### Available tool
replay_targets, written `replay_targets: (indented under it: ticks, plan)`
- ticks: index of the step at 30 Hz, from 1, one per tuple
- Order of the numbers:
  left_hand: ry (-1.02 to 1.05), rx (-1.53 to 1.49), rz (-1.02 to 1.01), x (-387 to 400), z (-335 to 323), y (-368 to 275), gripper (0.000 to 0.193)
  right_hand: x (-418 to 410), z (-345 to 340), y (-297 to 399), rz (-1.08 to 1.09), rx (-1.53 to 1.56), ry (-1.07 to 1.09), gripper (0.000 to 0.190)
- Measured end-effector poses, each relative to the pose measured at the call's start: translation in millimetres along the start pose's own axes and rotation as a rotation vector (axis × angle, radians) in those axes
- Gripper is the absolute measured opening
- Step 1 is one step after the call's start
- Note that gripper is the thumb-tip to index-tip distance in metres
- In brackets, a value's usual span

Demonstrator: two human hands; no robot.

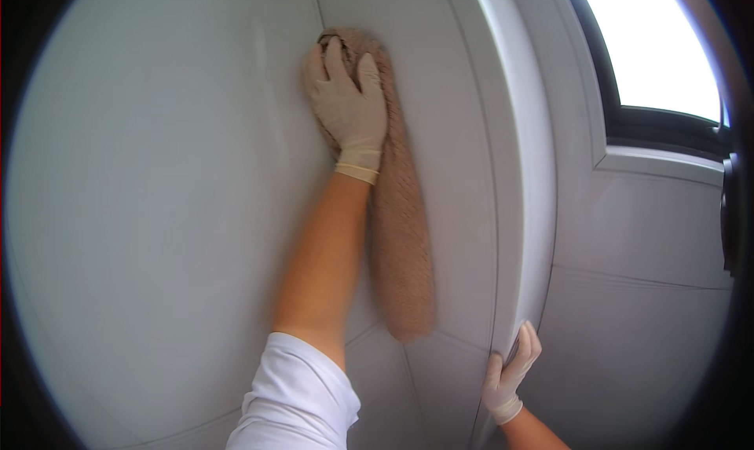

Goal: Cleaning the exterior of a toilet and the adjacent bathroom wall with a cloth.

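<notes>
A brown fluffy cloth [403, 238] lies against the light grey tiled wall [177, 155], its top bunched and its long end hanging down. My left hand [349, 96], in a thin cream glove, presses the bunched top of the cloth to the wall with its fingers curled over it. Lower right, my right hand [511, 373], gloved the same way, rests on the pale vertical edge trim [533, 214] of the wall, thumb on one side and fingers on the other. It holds no cloth.
Right of the edge trim, the wall turns back to a dark-framed window [665, 129] with bright light behind it. A dark object [729, 214], not clearly made out, sits at the far right rim. Thin joint lines cross the tiles.
</notes>
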State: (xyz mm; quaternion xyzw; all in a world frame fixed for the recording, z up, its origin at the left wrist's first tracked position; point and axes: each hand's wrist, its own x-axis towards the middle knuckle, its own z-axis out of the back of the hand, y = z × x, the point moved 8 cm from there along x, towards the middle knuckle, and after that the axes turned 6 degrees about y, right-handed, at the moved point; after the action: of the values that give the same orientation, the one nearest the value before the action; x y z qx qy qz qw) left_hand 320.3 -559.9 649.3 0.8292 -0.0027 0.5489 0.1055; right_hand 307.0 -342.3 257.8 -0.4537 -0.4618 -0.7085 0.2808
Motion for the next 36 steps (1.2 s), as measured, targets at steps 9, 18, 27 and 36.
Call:
replay_targets:
  ticks: [9, 18, 27, 36]
  plan:
    - [0.239, -0.166, 0.248, -218, 77, -27, 0.054, 7, -14, 0, 0.004, 0.033, 0.010, 0.055]
    - [0.514, -0.174, 0.829, -454, 167, -73, 0.058, 0, -12, 0, 0.037, 0.008, -0.030, 0.049]
    - [1.053, -0.070, 1.918, -627, 257, -101, 0.053, 1, -11, -4, 0.087, -0.107, -0.073, 0.050]
    - [0.837, -0.842, 1.787, -496, 218, -109, 0.042, 14, -6, 12, 0.155, -0.060, -0.112, 0.046]
